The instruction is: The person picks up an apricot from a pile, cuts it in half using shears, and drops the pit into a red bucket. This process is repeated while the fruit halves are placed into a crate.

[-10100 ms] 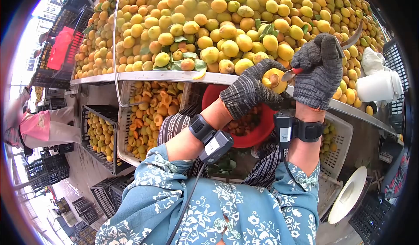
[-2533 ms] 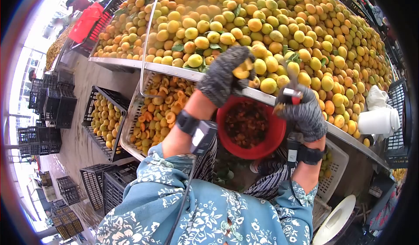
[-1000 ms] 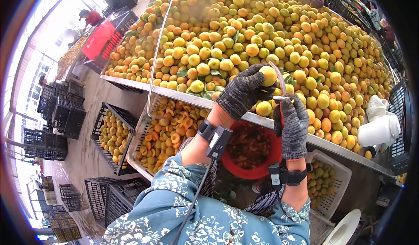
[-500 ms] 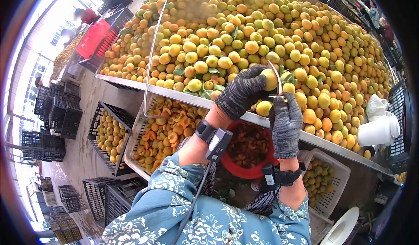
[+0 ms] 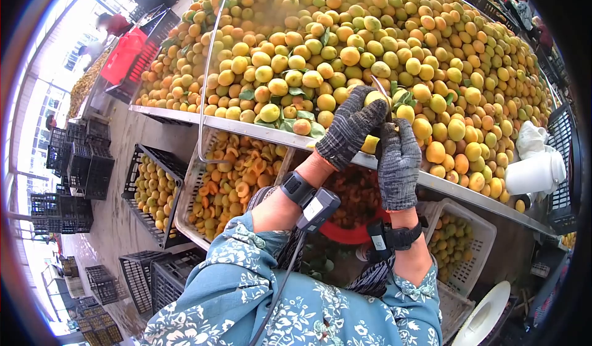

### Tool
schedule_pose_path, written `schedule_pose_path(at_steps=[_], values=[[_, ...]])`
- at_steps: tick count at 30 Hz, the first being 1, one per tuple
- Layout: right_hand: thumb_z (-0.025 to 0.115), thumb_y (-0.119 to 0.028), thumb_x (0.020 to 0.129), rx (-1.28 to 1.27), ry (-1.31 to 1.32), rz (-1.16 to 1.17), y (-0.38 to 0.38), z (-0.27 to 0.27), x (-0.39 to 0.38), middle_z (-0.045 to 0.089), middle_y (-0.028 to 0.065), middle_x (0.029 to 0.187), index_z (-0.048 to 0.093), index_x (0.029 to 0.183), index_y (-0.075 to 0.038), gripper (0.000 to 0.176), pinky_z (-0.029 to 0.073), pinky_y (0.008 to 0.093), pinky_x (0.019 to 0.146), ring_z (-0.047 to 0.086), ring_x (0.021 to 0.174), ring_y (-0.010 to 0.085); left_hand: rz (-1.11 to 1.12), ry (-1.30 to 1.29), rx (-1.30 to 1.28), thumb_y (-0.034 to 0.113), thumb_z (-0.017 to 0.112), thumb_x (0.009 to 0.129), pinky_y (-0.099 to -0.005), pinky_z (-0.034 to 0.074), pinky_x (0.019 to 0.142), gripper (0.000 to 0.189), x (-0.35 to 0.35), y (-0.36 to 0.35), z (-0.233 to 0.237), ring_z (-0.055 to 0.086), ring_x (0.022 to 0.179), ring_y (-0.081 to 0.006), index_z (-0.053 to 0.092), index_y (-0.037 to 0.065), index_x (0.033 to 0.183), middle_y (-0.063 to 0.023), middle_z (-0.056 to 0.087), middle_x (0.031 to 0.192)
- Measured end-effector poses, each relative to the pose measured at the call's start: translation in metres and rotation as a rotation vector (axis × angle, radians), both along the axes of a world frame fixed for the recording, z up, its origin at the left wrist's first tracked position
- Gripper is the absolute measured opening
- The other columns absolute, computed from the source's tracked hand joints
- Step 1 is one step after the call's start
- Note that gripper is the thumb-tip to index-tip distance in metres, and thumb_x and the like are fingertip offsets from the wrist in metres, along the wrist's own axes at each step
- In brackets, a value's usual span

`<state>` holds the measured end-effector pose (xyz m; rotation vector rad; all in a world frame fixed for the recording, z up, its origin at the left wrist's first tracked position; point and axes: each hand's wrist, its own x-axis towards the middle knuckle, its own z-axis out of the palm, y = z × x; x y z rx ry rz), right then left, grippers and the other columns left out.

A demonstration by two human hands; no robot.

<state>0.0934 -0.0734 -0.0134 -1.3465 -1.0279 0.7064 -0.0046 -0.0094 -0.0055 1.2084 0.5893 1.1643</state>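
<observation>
In a grey knit glove, my left hand (image 5: 351, 130) is closed around a yellow apricot (image 5: 374, 98) above the table's near edge. My right hand (image 5: 399, 167), gloved the same way, grips a small curved knife (image 5: 380, 86), its handle mostly hidden by the fingers. The blade lies against the apricot, and the two hands nearly meet there. Behind them a large heap of apricots (image 5: 283, 56) with some green leaves covers the metal-edged table (image 5: 246, 127). Below the hands a red tub (image 5: 345, 234) holds brownish pieces.
A white crate (image 5: 185, 207) of halved apricots stands at the left under the edge, beside a black crate (image 5: 174, 161) of whole ones. Another white crate (image 5: 481, 247) is at the right. A white bucket (image 5: 535, 174) sits at the table's right end. A thin metal rod (image 5: 206, 68) rises at left.
Both hands have drawn closer together, and the knife blade now lies more across the apricot. The camera view has shifted slightly, so the heap appears a little higher and further left.
</observation>
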Motion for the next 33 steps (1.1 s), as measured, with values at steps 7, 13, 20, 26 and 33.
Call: schedule_pose_path(at_steps=[7, 13, 20, 26, 33], values=[[0.058, -0.013, 0.091, -0.110, 0.282, 0.096, -0.002, 0.008, -0.007, 0.059, 0.0024, 0.075, 0.060, 0.108, 0.003, 0.024, 0.042, 0.0245, 0.055, 0.048, 0.062, 0.0081, -0.038, -0.229, -0.199, 0.028, 0.052, 0.096, -0.0229, 0.049, 0.072, 0.028, 0.003, 0.019, -0.043, 0.057, 0.087, -0.0090, 0.054, 0.006, 0.113, -0.0031, 0.058, 0.100], [0.059, -0.013, 0.091, -0.039, 0.224, 0.028, 0.001, 0.004, 0.000, 0.063, 0.0053, 0.080, 0.059, 0.110, 0.004, 0.026, 0.046, 0.0252, 0.060, 0.053, 0.067, 0.0095, -0.252, -0.346, -0.522, 0.030, 0.053, 0.095, -0.0257, 0.051, 0.075, 0.031, 0.000, -0.002, -0.012, 0.061, 0.084, -0.0099, 0.054, 0.008, 0.117, 0.0012, 0.060, 0.101], [0.058, -0.013, 0.090, -0.040, 0.038, 0.013, -0.003, 0.000, 0.000, 0.066, 0.0086, 0.085, 0.060, 0.109, 0.004, 0.025, 0.048, 0.0286, 0.068, 0.059, 0.074, 0.0147, -0.071, -0.001, -0.029, 0.017, 0.051, 0.095, -0.0298, 0.045, 0.092, 0.033, -0.004, 0.003, -0.002, 0.054, 0.106, -0.0170, 0.049, -0.002, 0.123, -0.0100, 0.057, 0.112], [0.058, -0.015, 0.092, -0.124, 0.408, 0.101, 0.000, 0.002, -0.010, 0.057, -0.0005, 0.074, 0.061, 0.110, -0.001, 0.024, 0.039, 0.0210, 0.052, 0.046, 0.061, 0.0054, 0.283, 0.261, 0.560, 0.019, 0.053, 0.094, -0.0312, 0.045, 0.092, 0.030, -0.004, 0.009, -0.034, 0.056, 0.105, -0.0177, 0.053, 0.000, 0.117, -0.0099, 0.057, 0.112], [0.058, -0.015, 0.092, -0.072, 0.196, 0.040, 0.007, -0.010, -0.009, 0.057, 0.0003, 0.075, 0.060, 0.110, 0.002, 0.024, 0.041, 0.0224, 0.055, 0.048, 0.063, 0.0069, 0.112, -0.209, -0.225, 0.026, 0.053, 0.095, -0.0255, 0.049, 0.080, 0.026, 0.011, 0.005, -0.038, 0.058, 0.093, -0.0117, 0.057, 0.006, 0.111, -0.0040, 0.060, 0.103]])
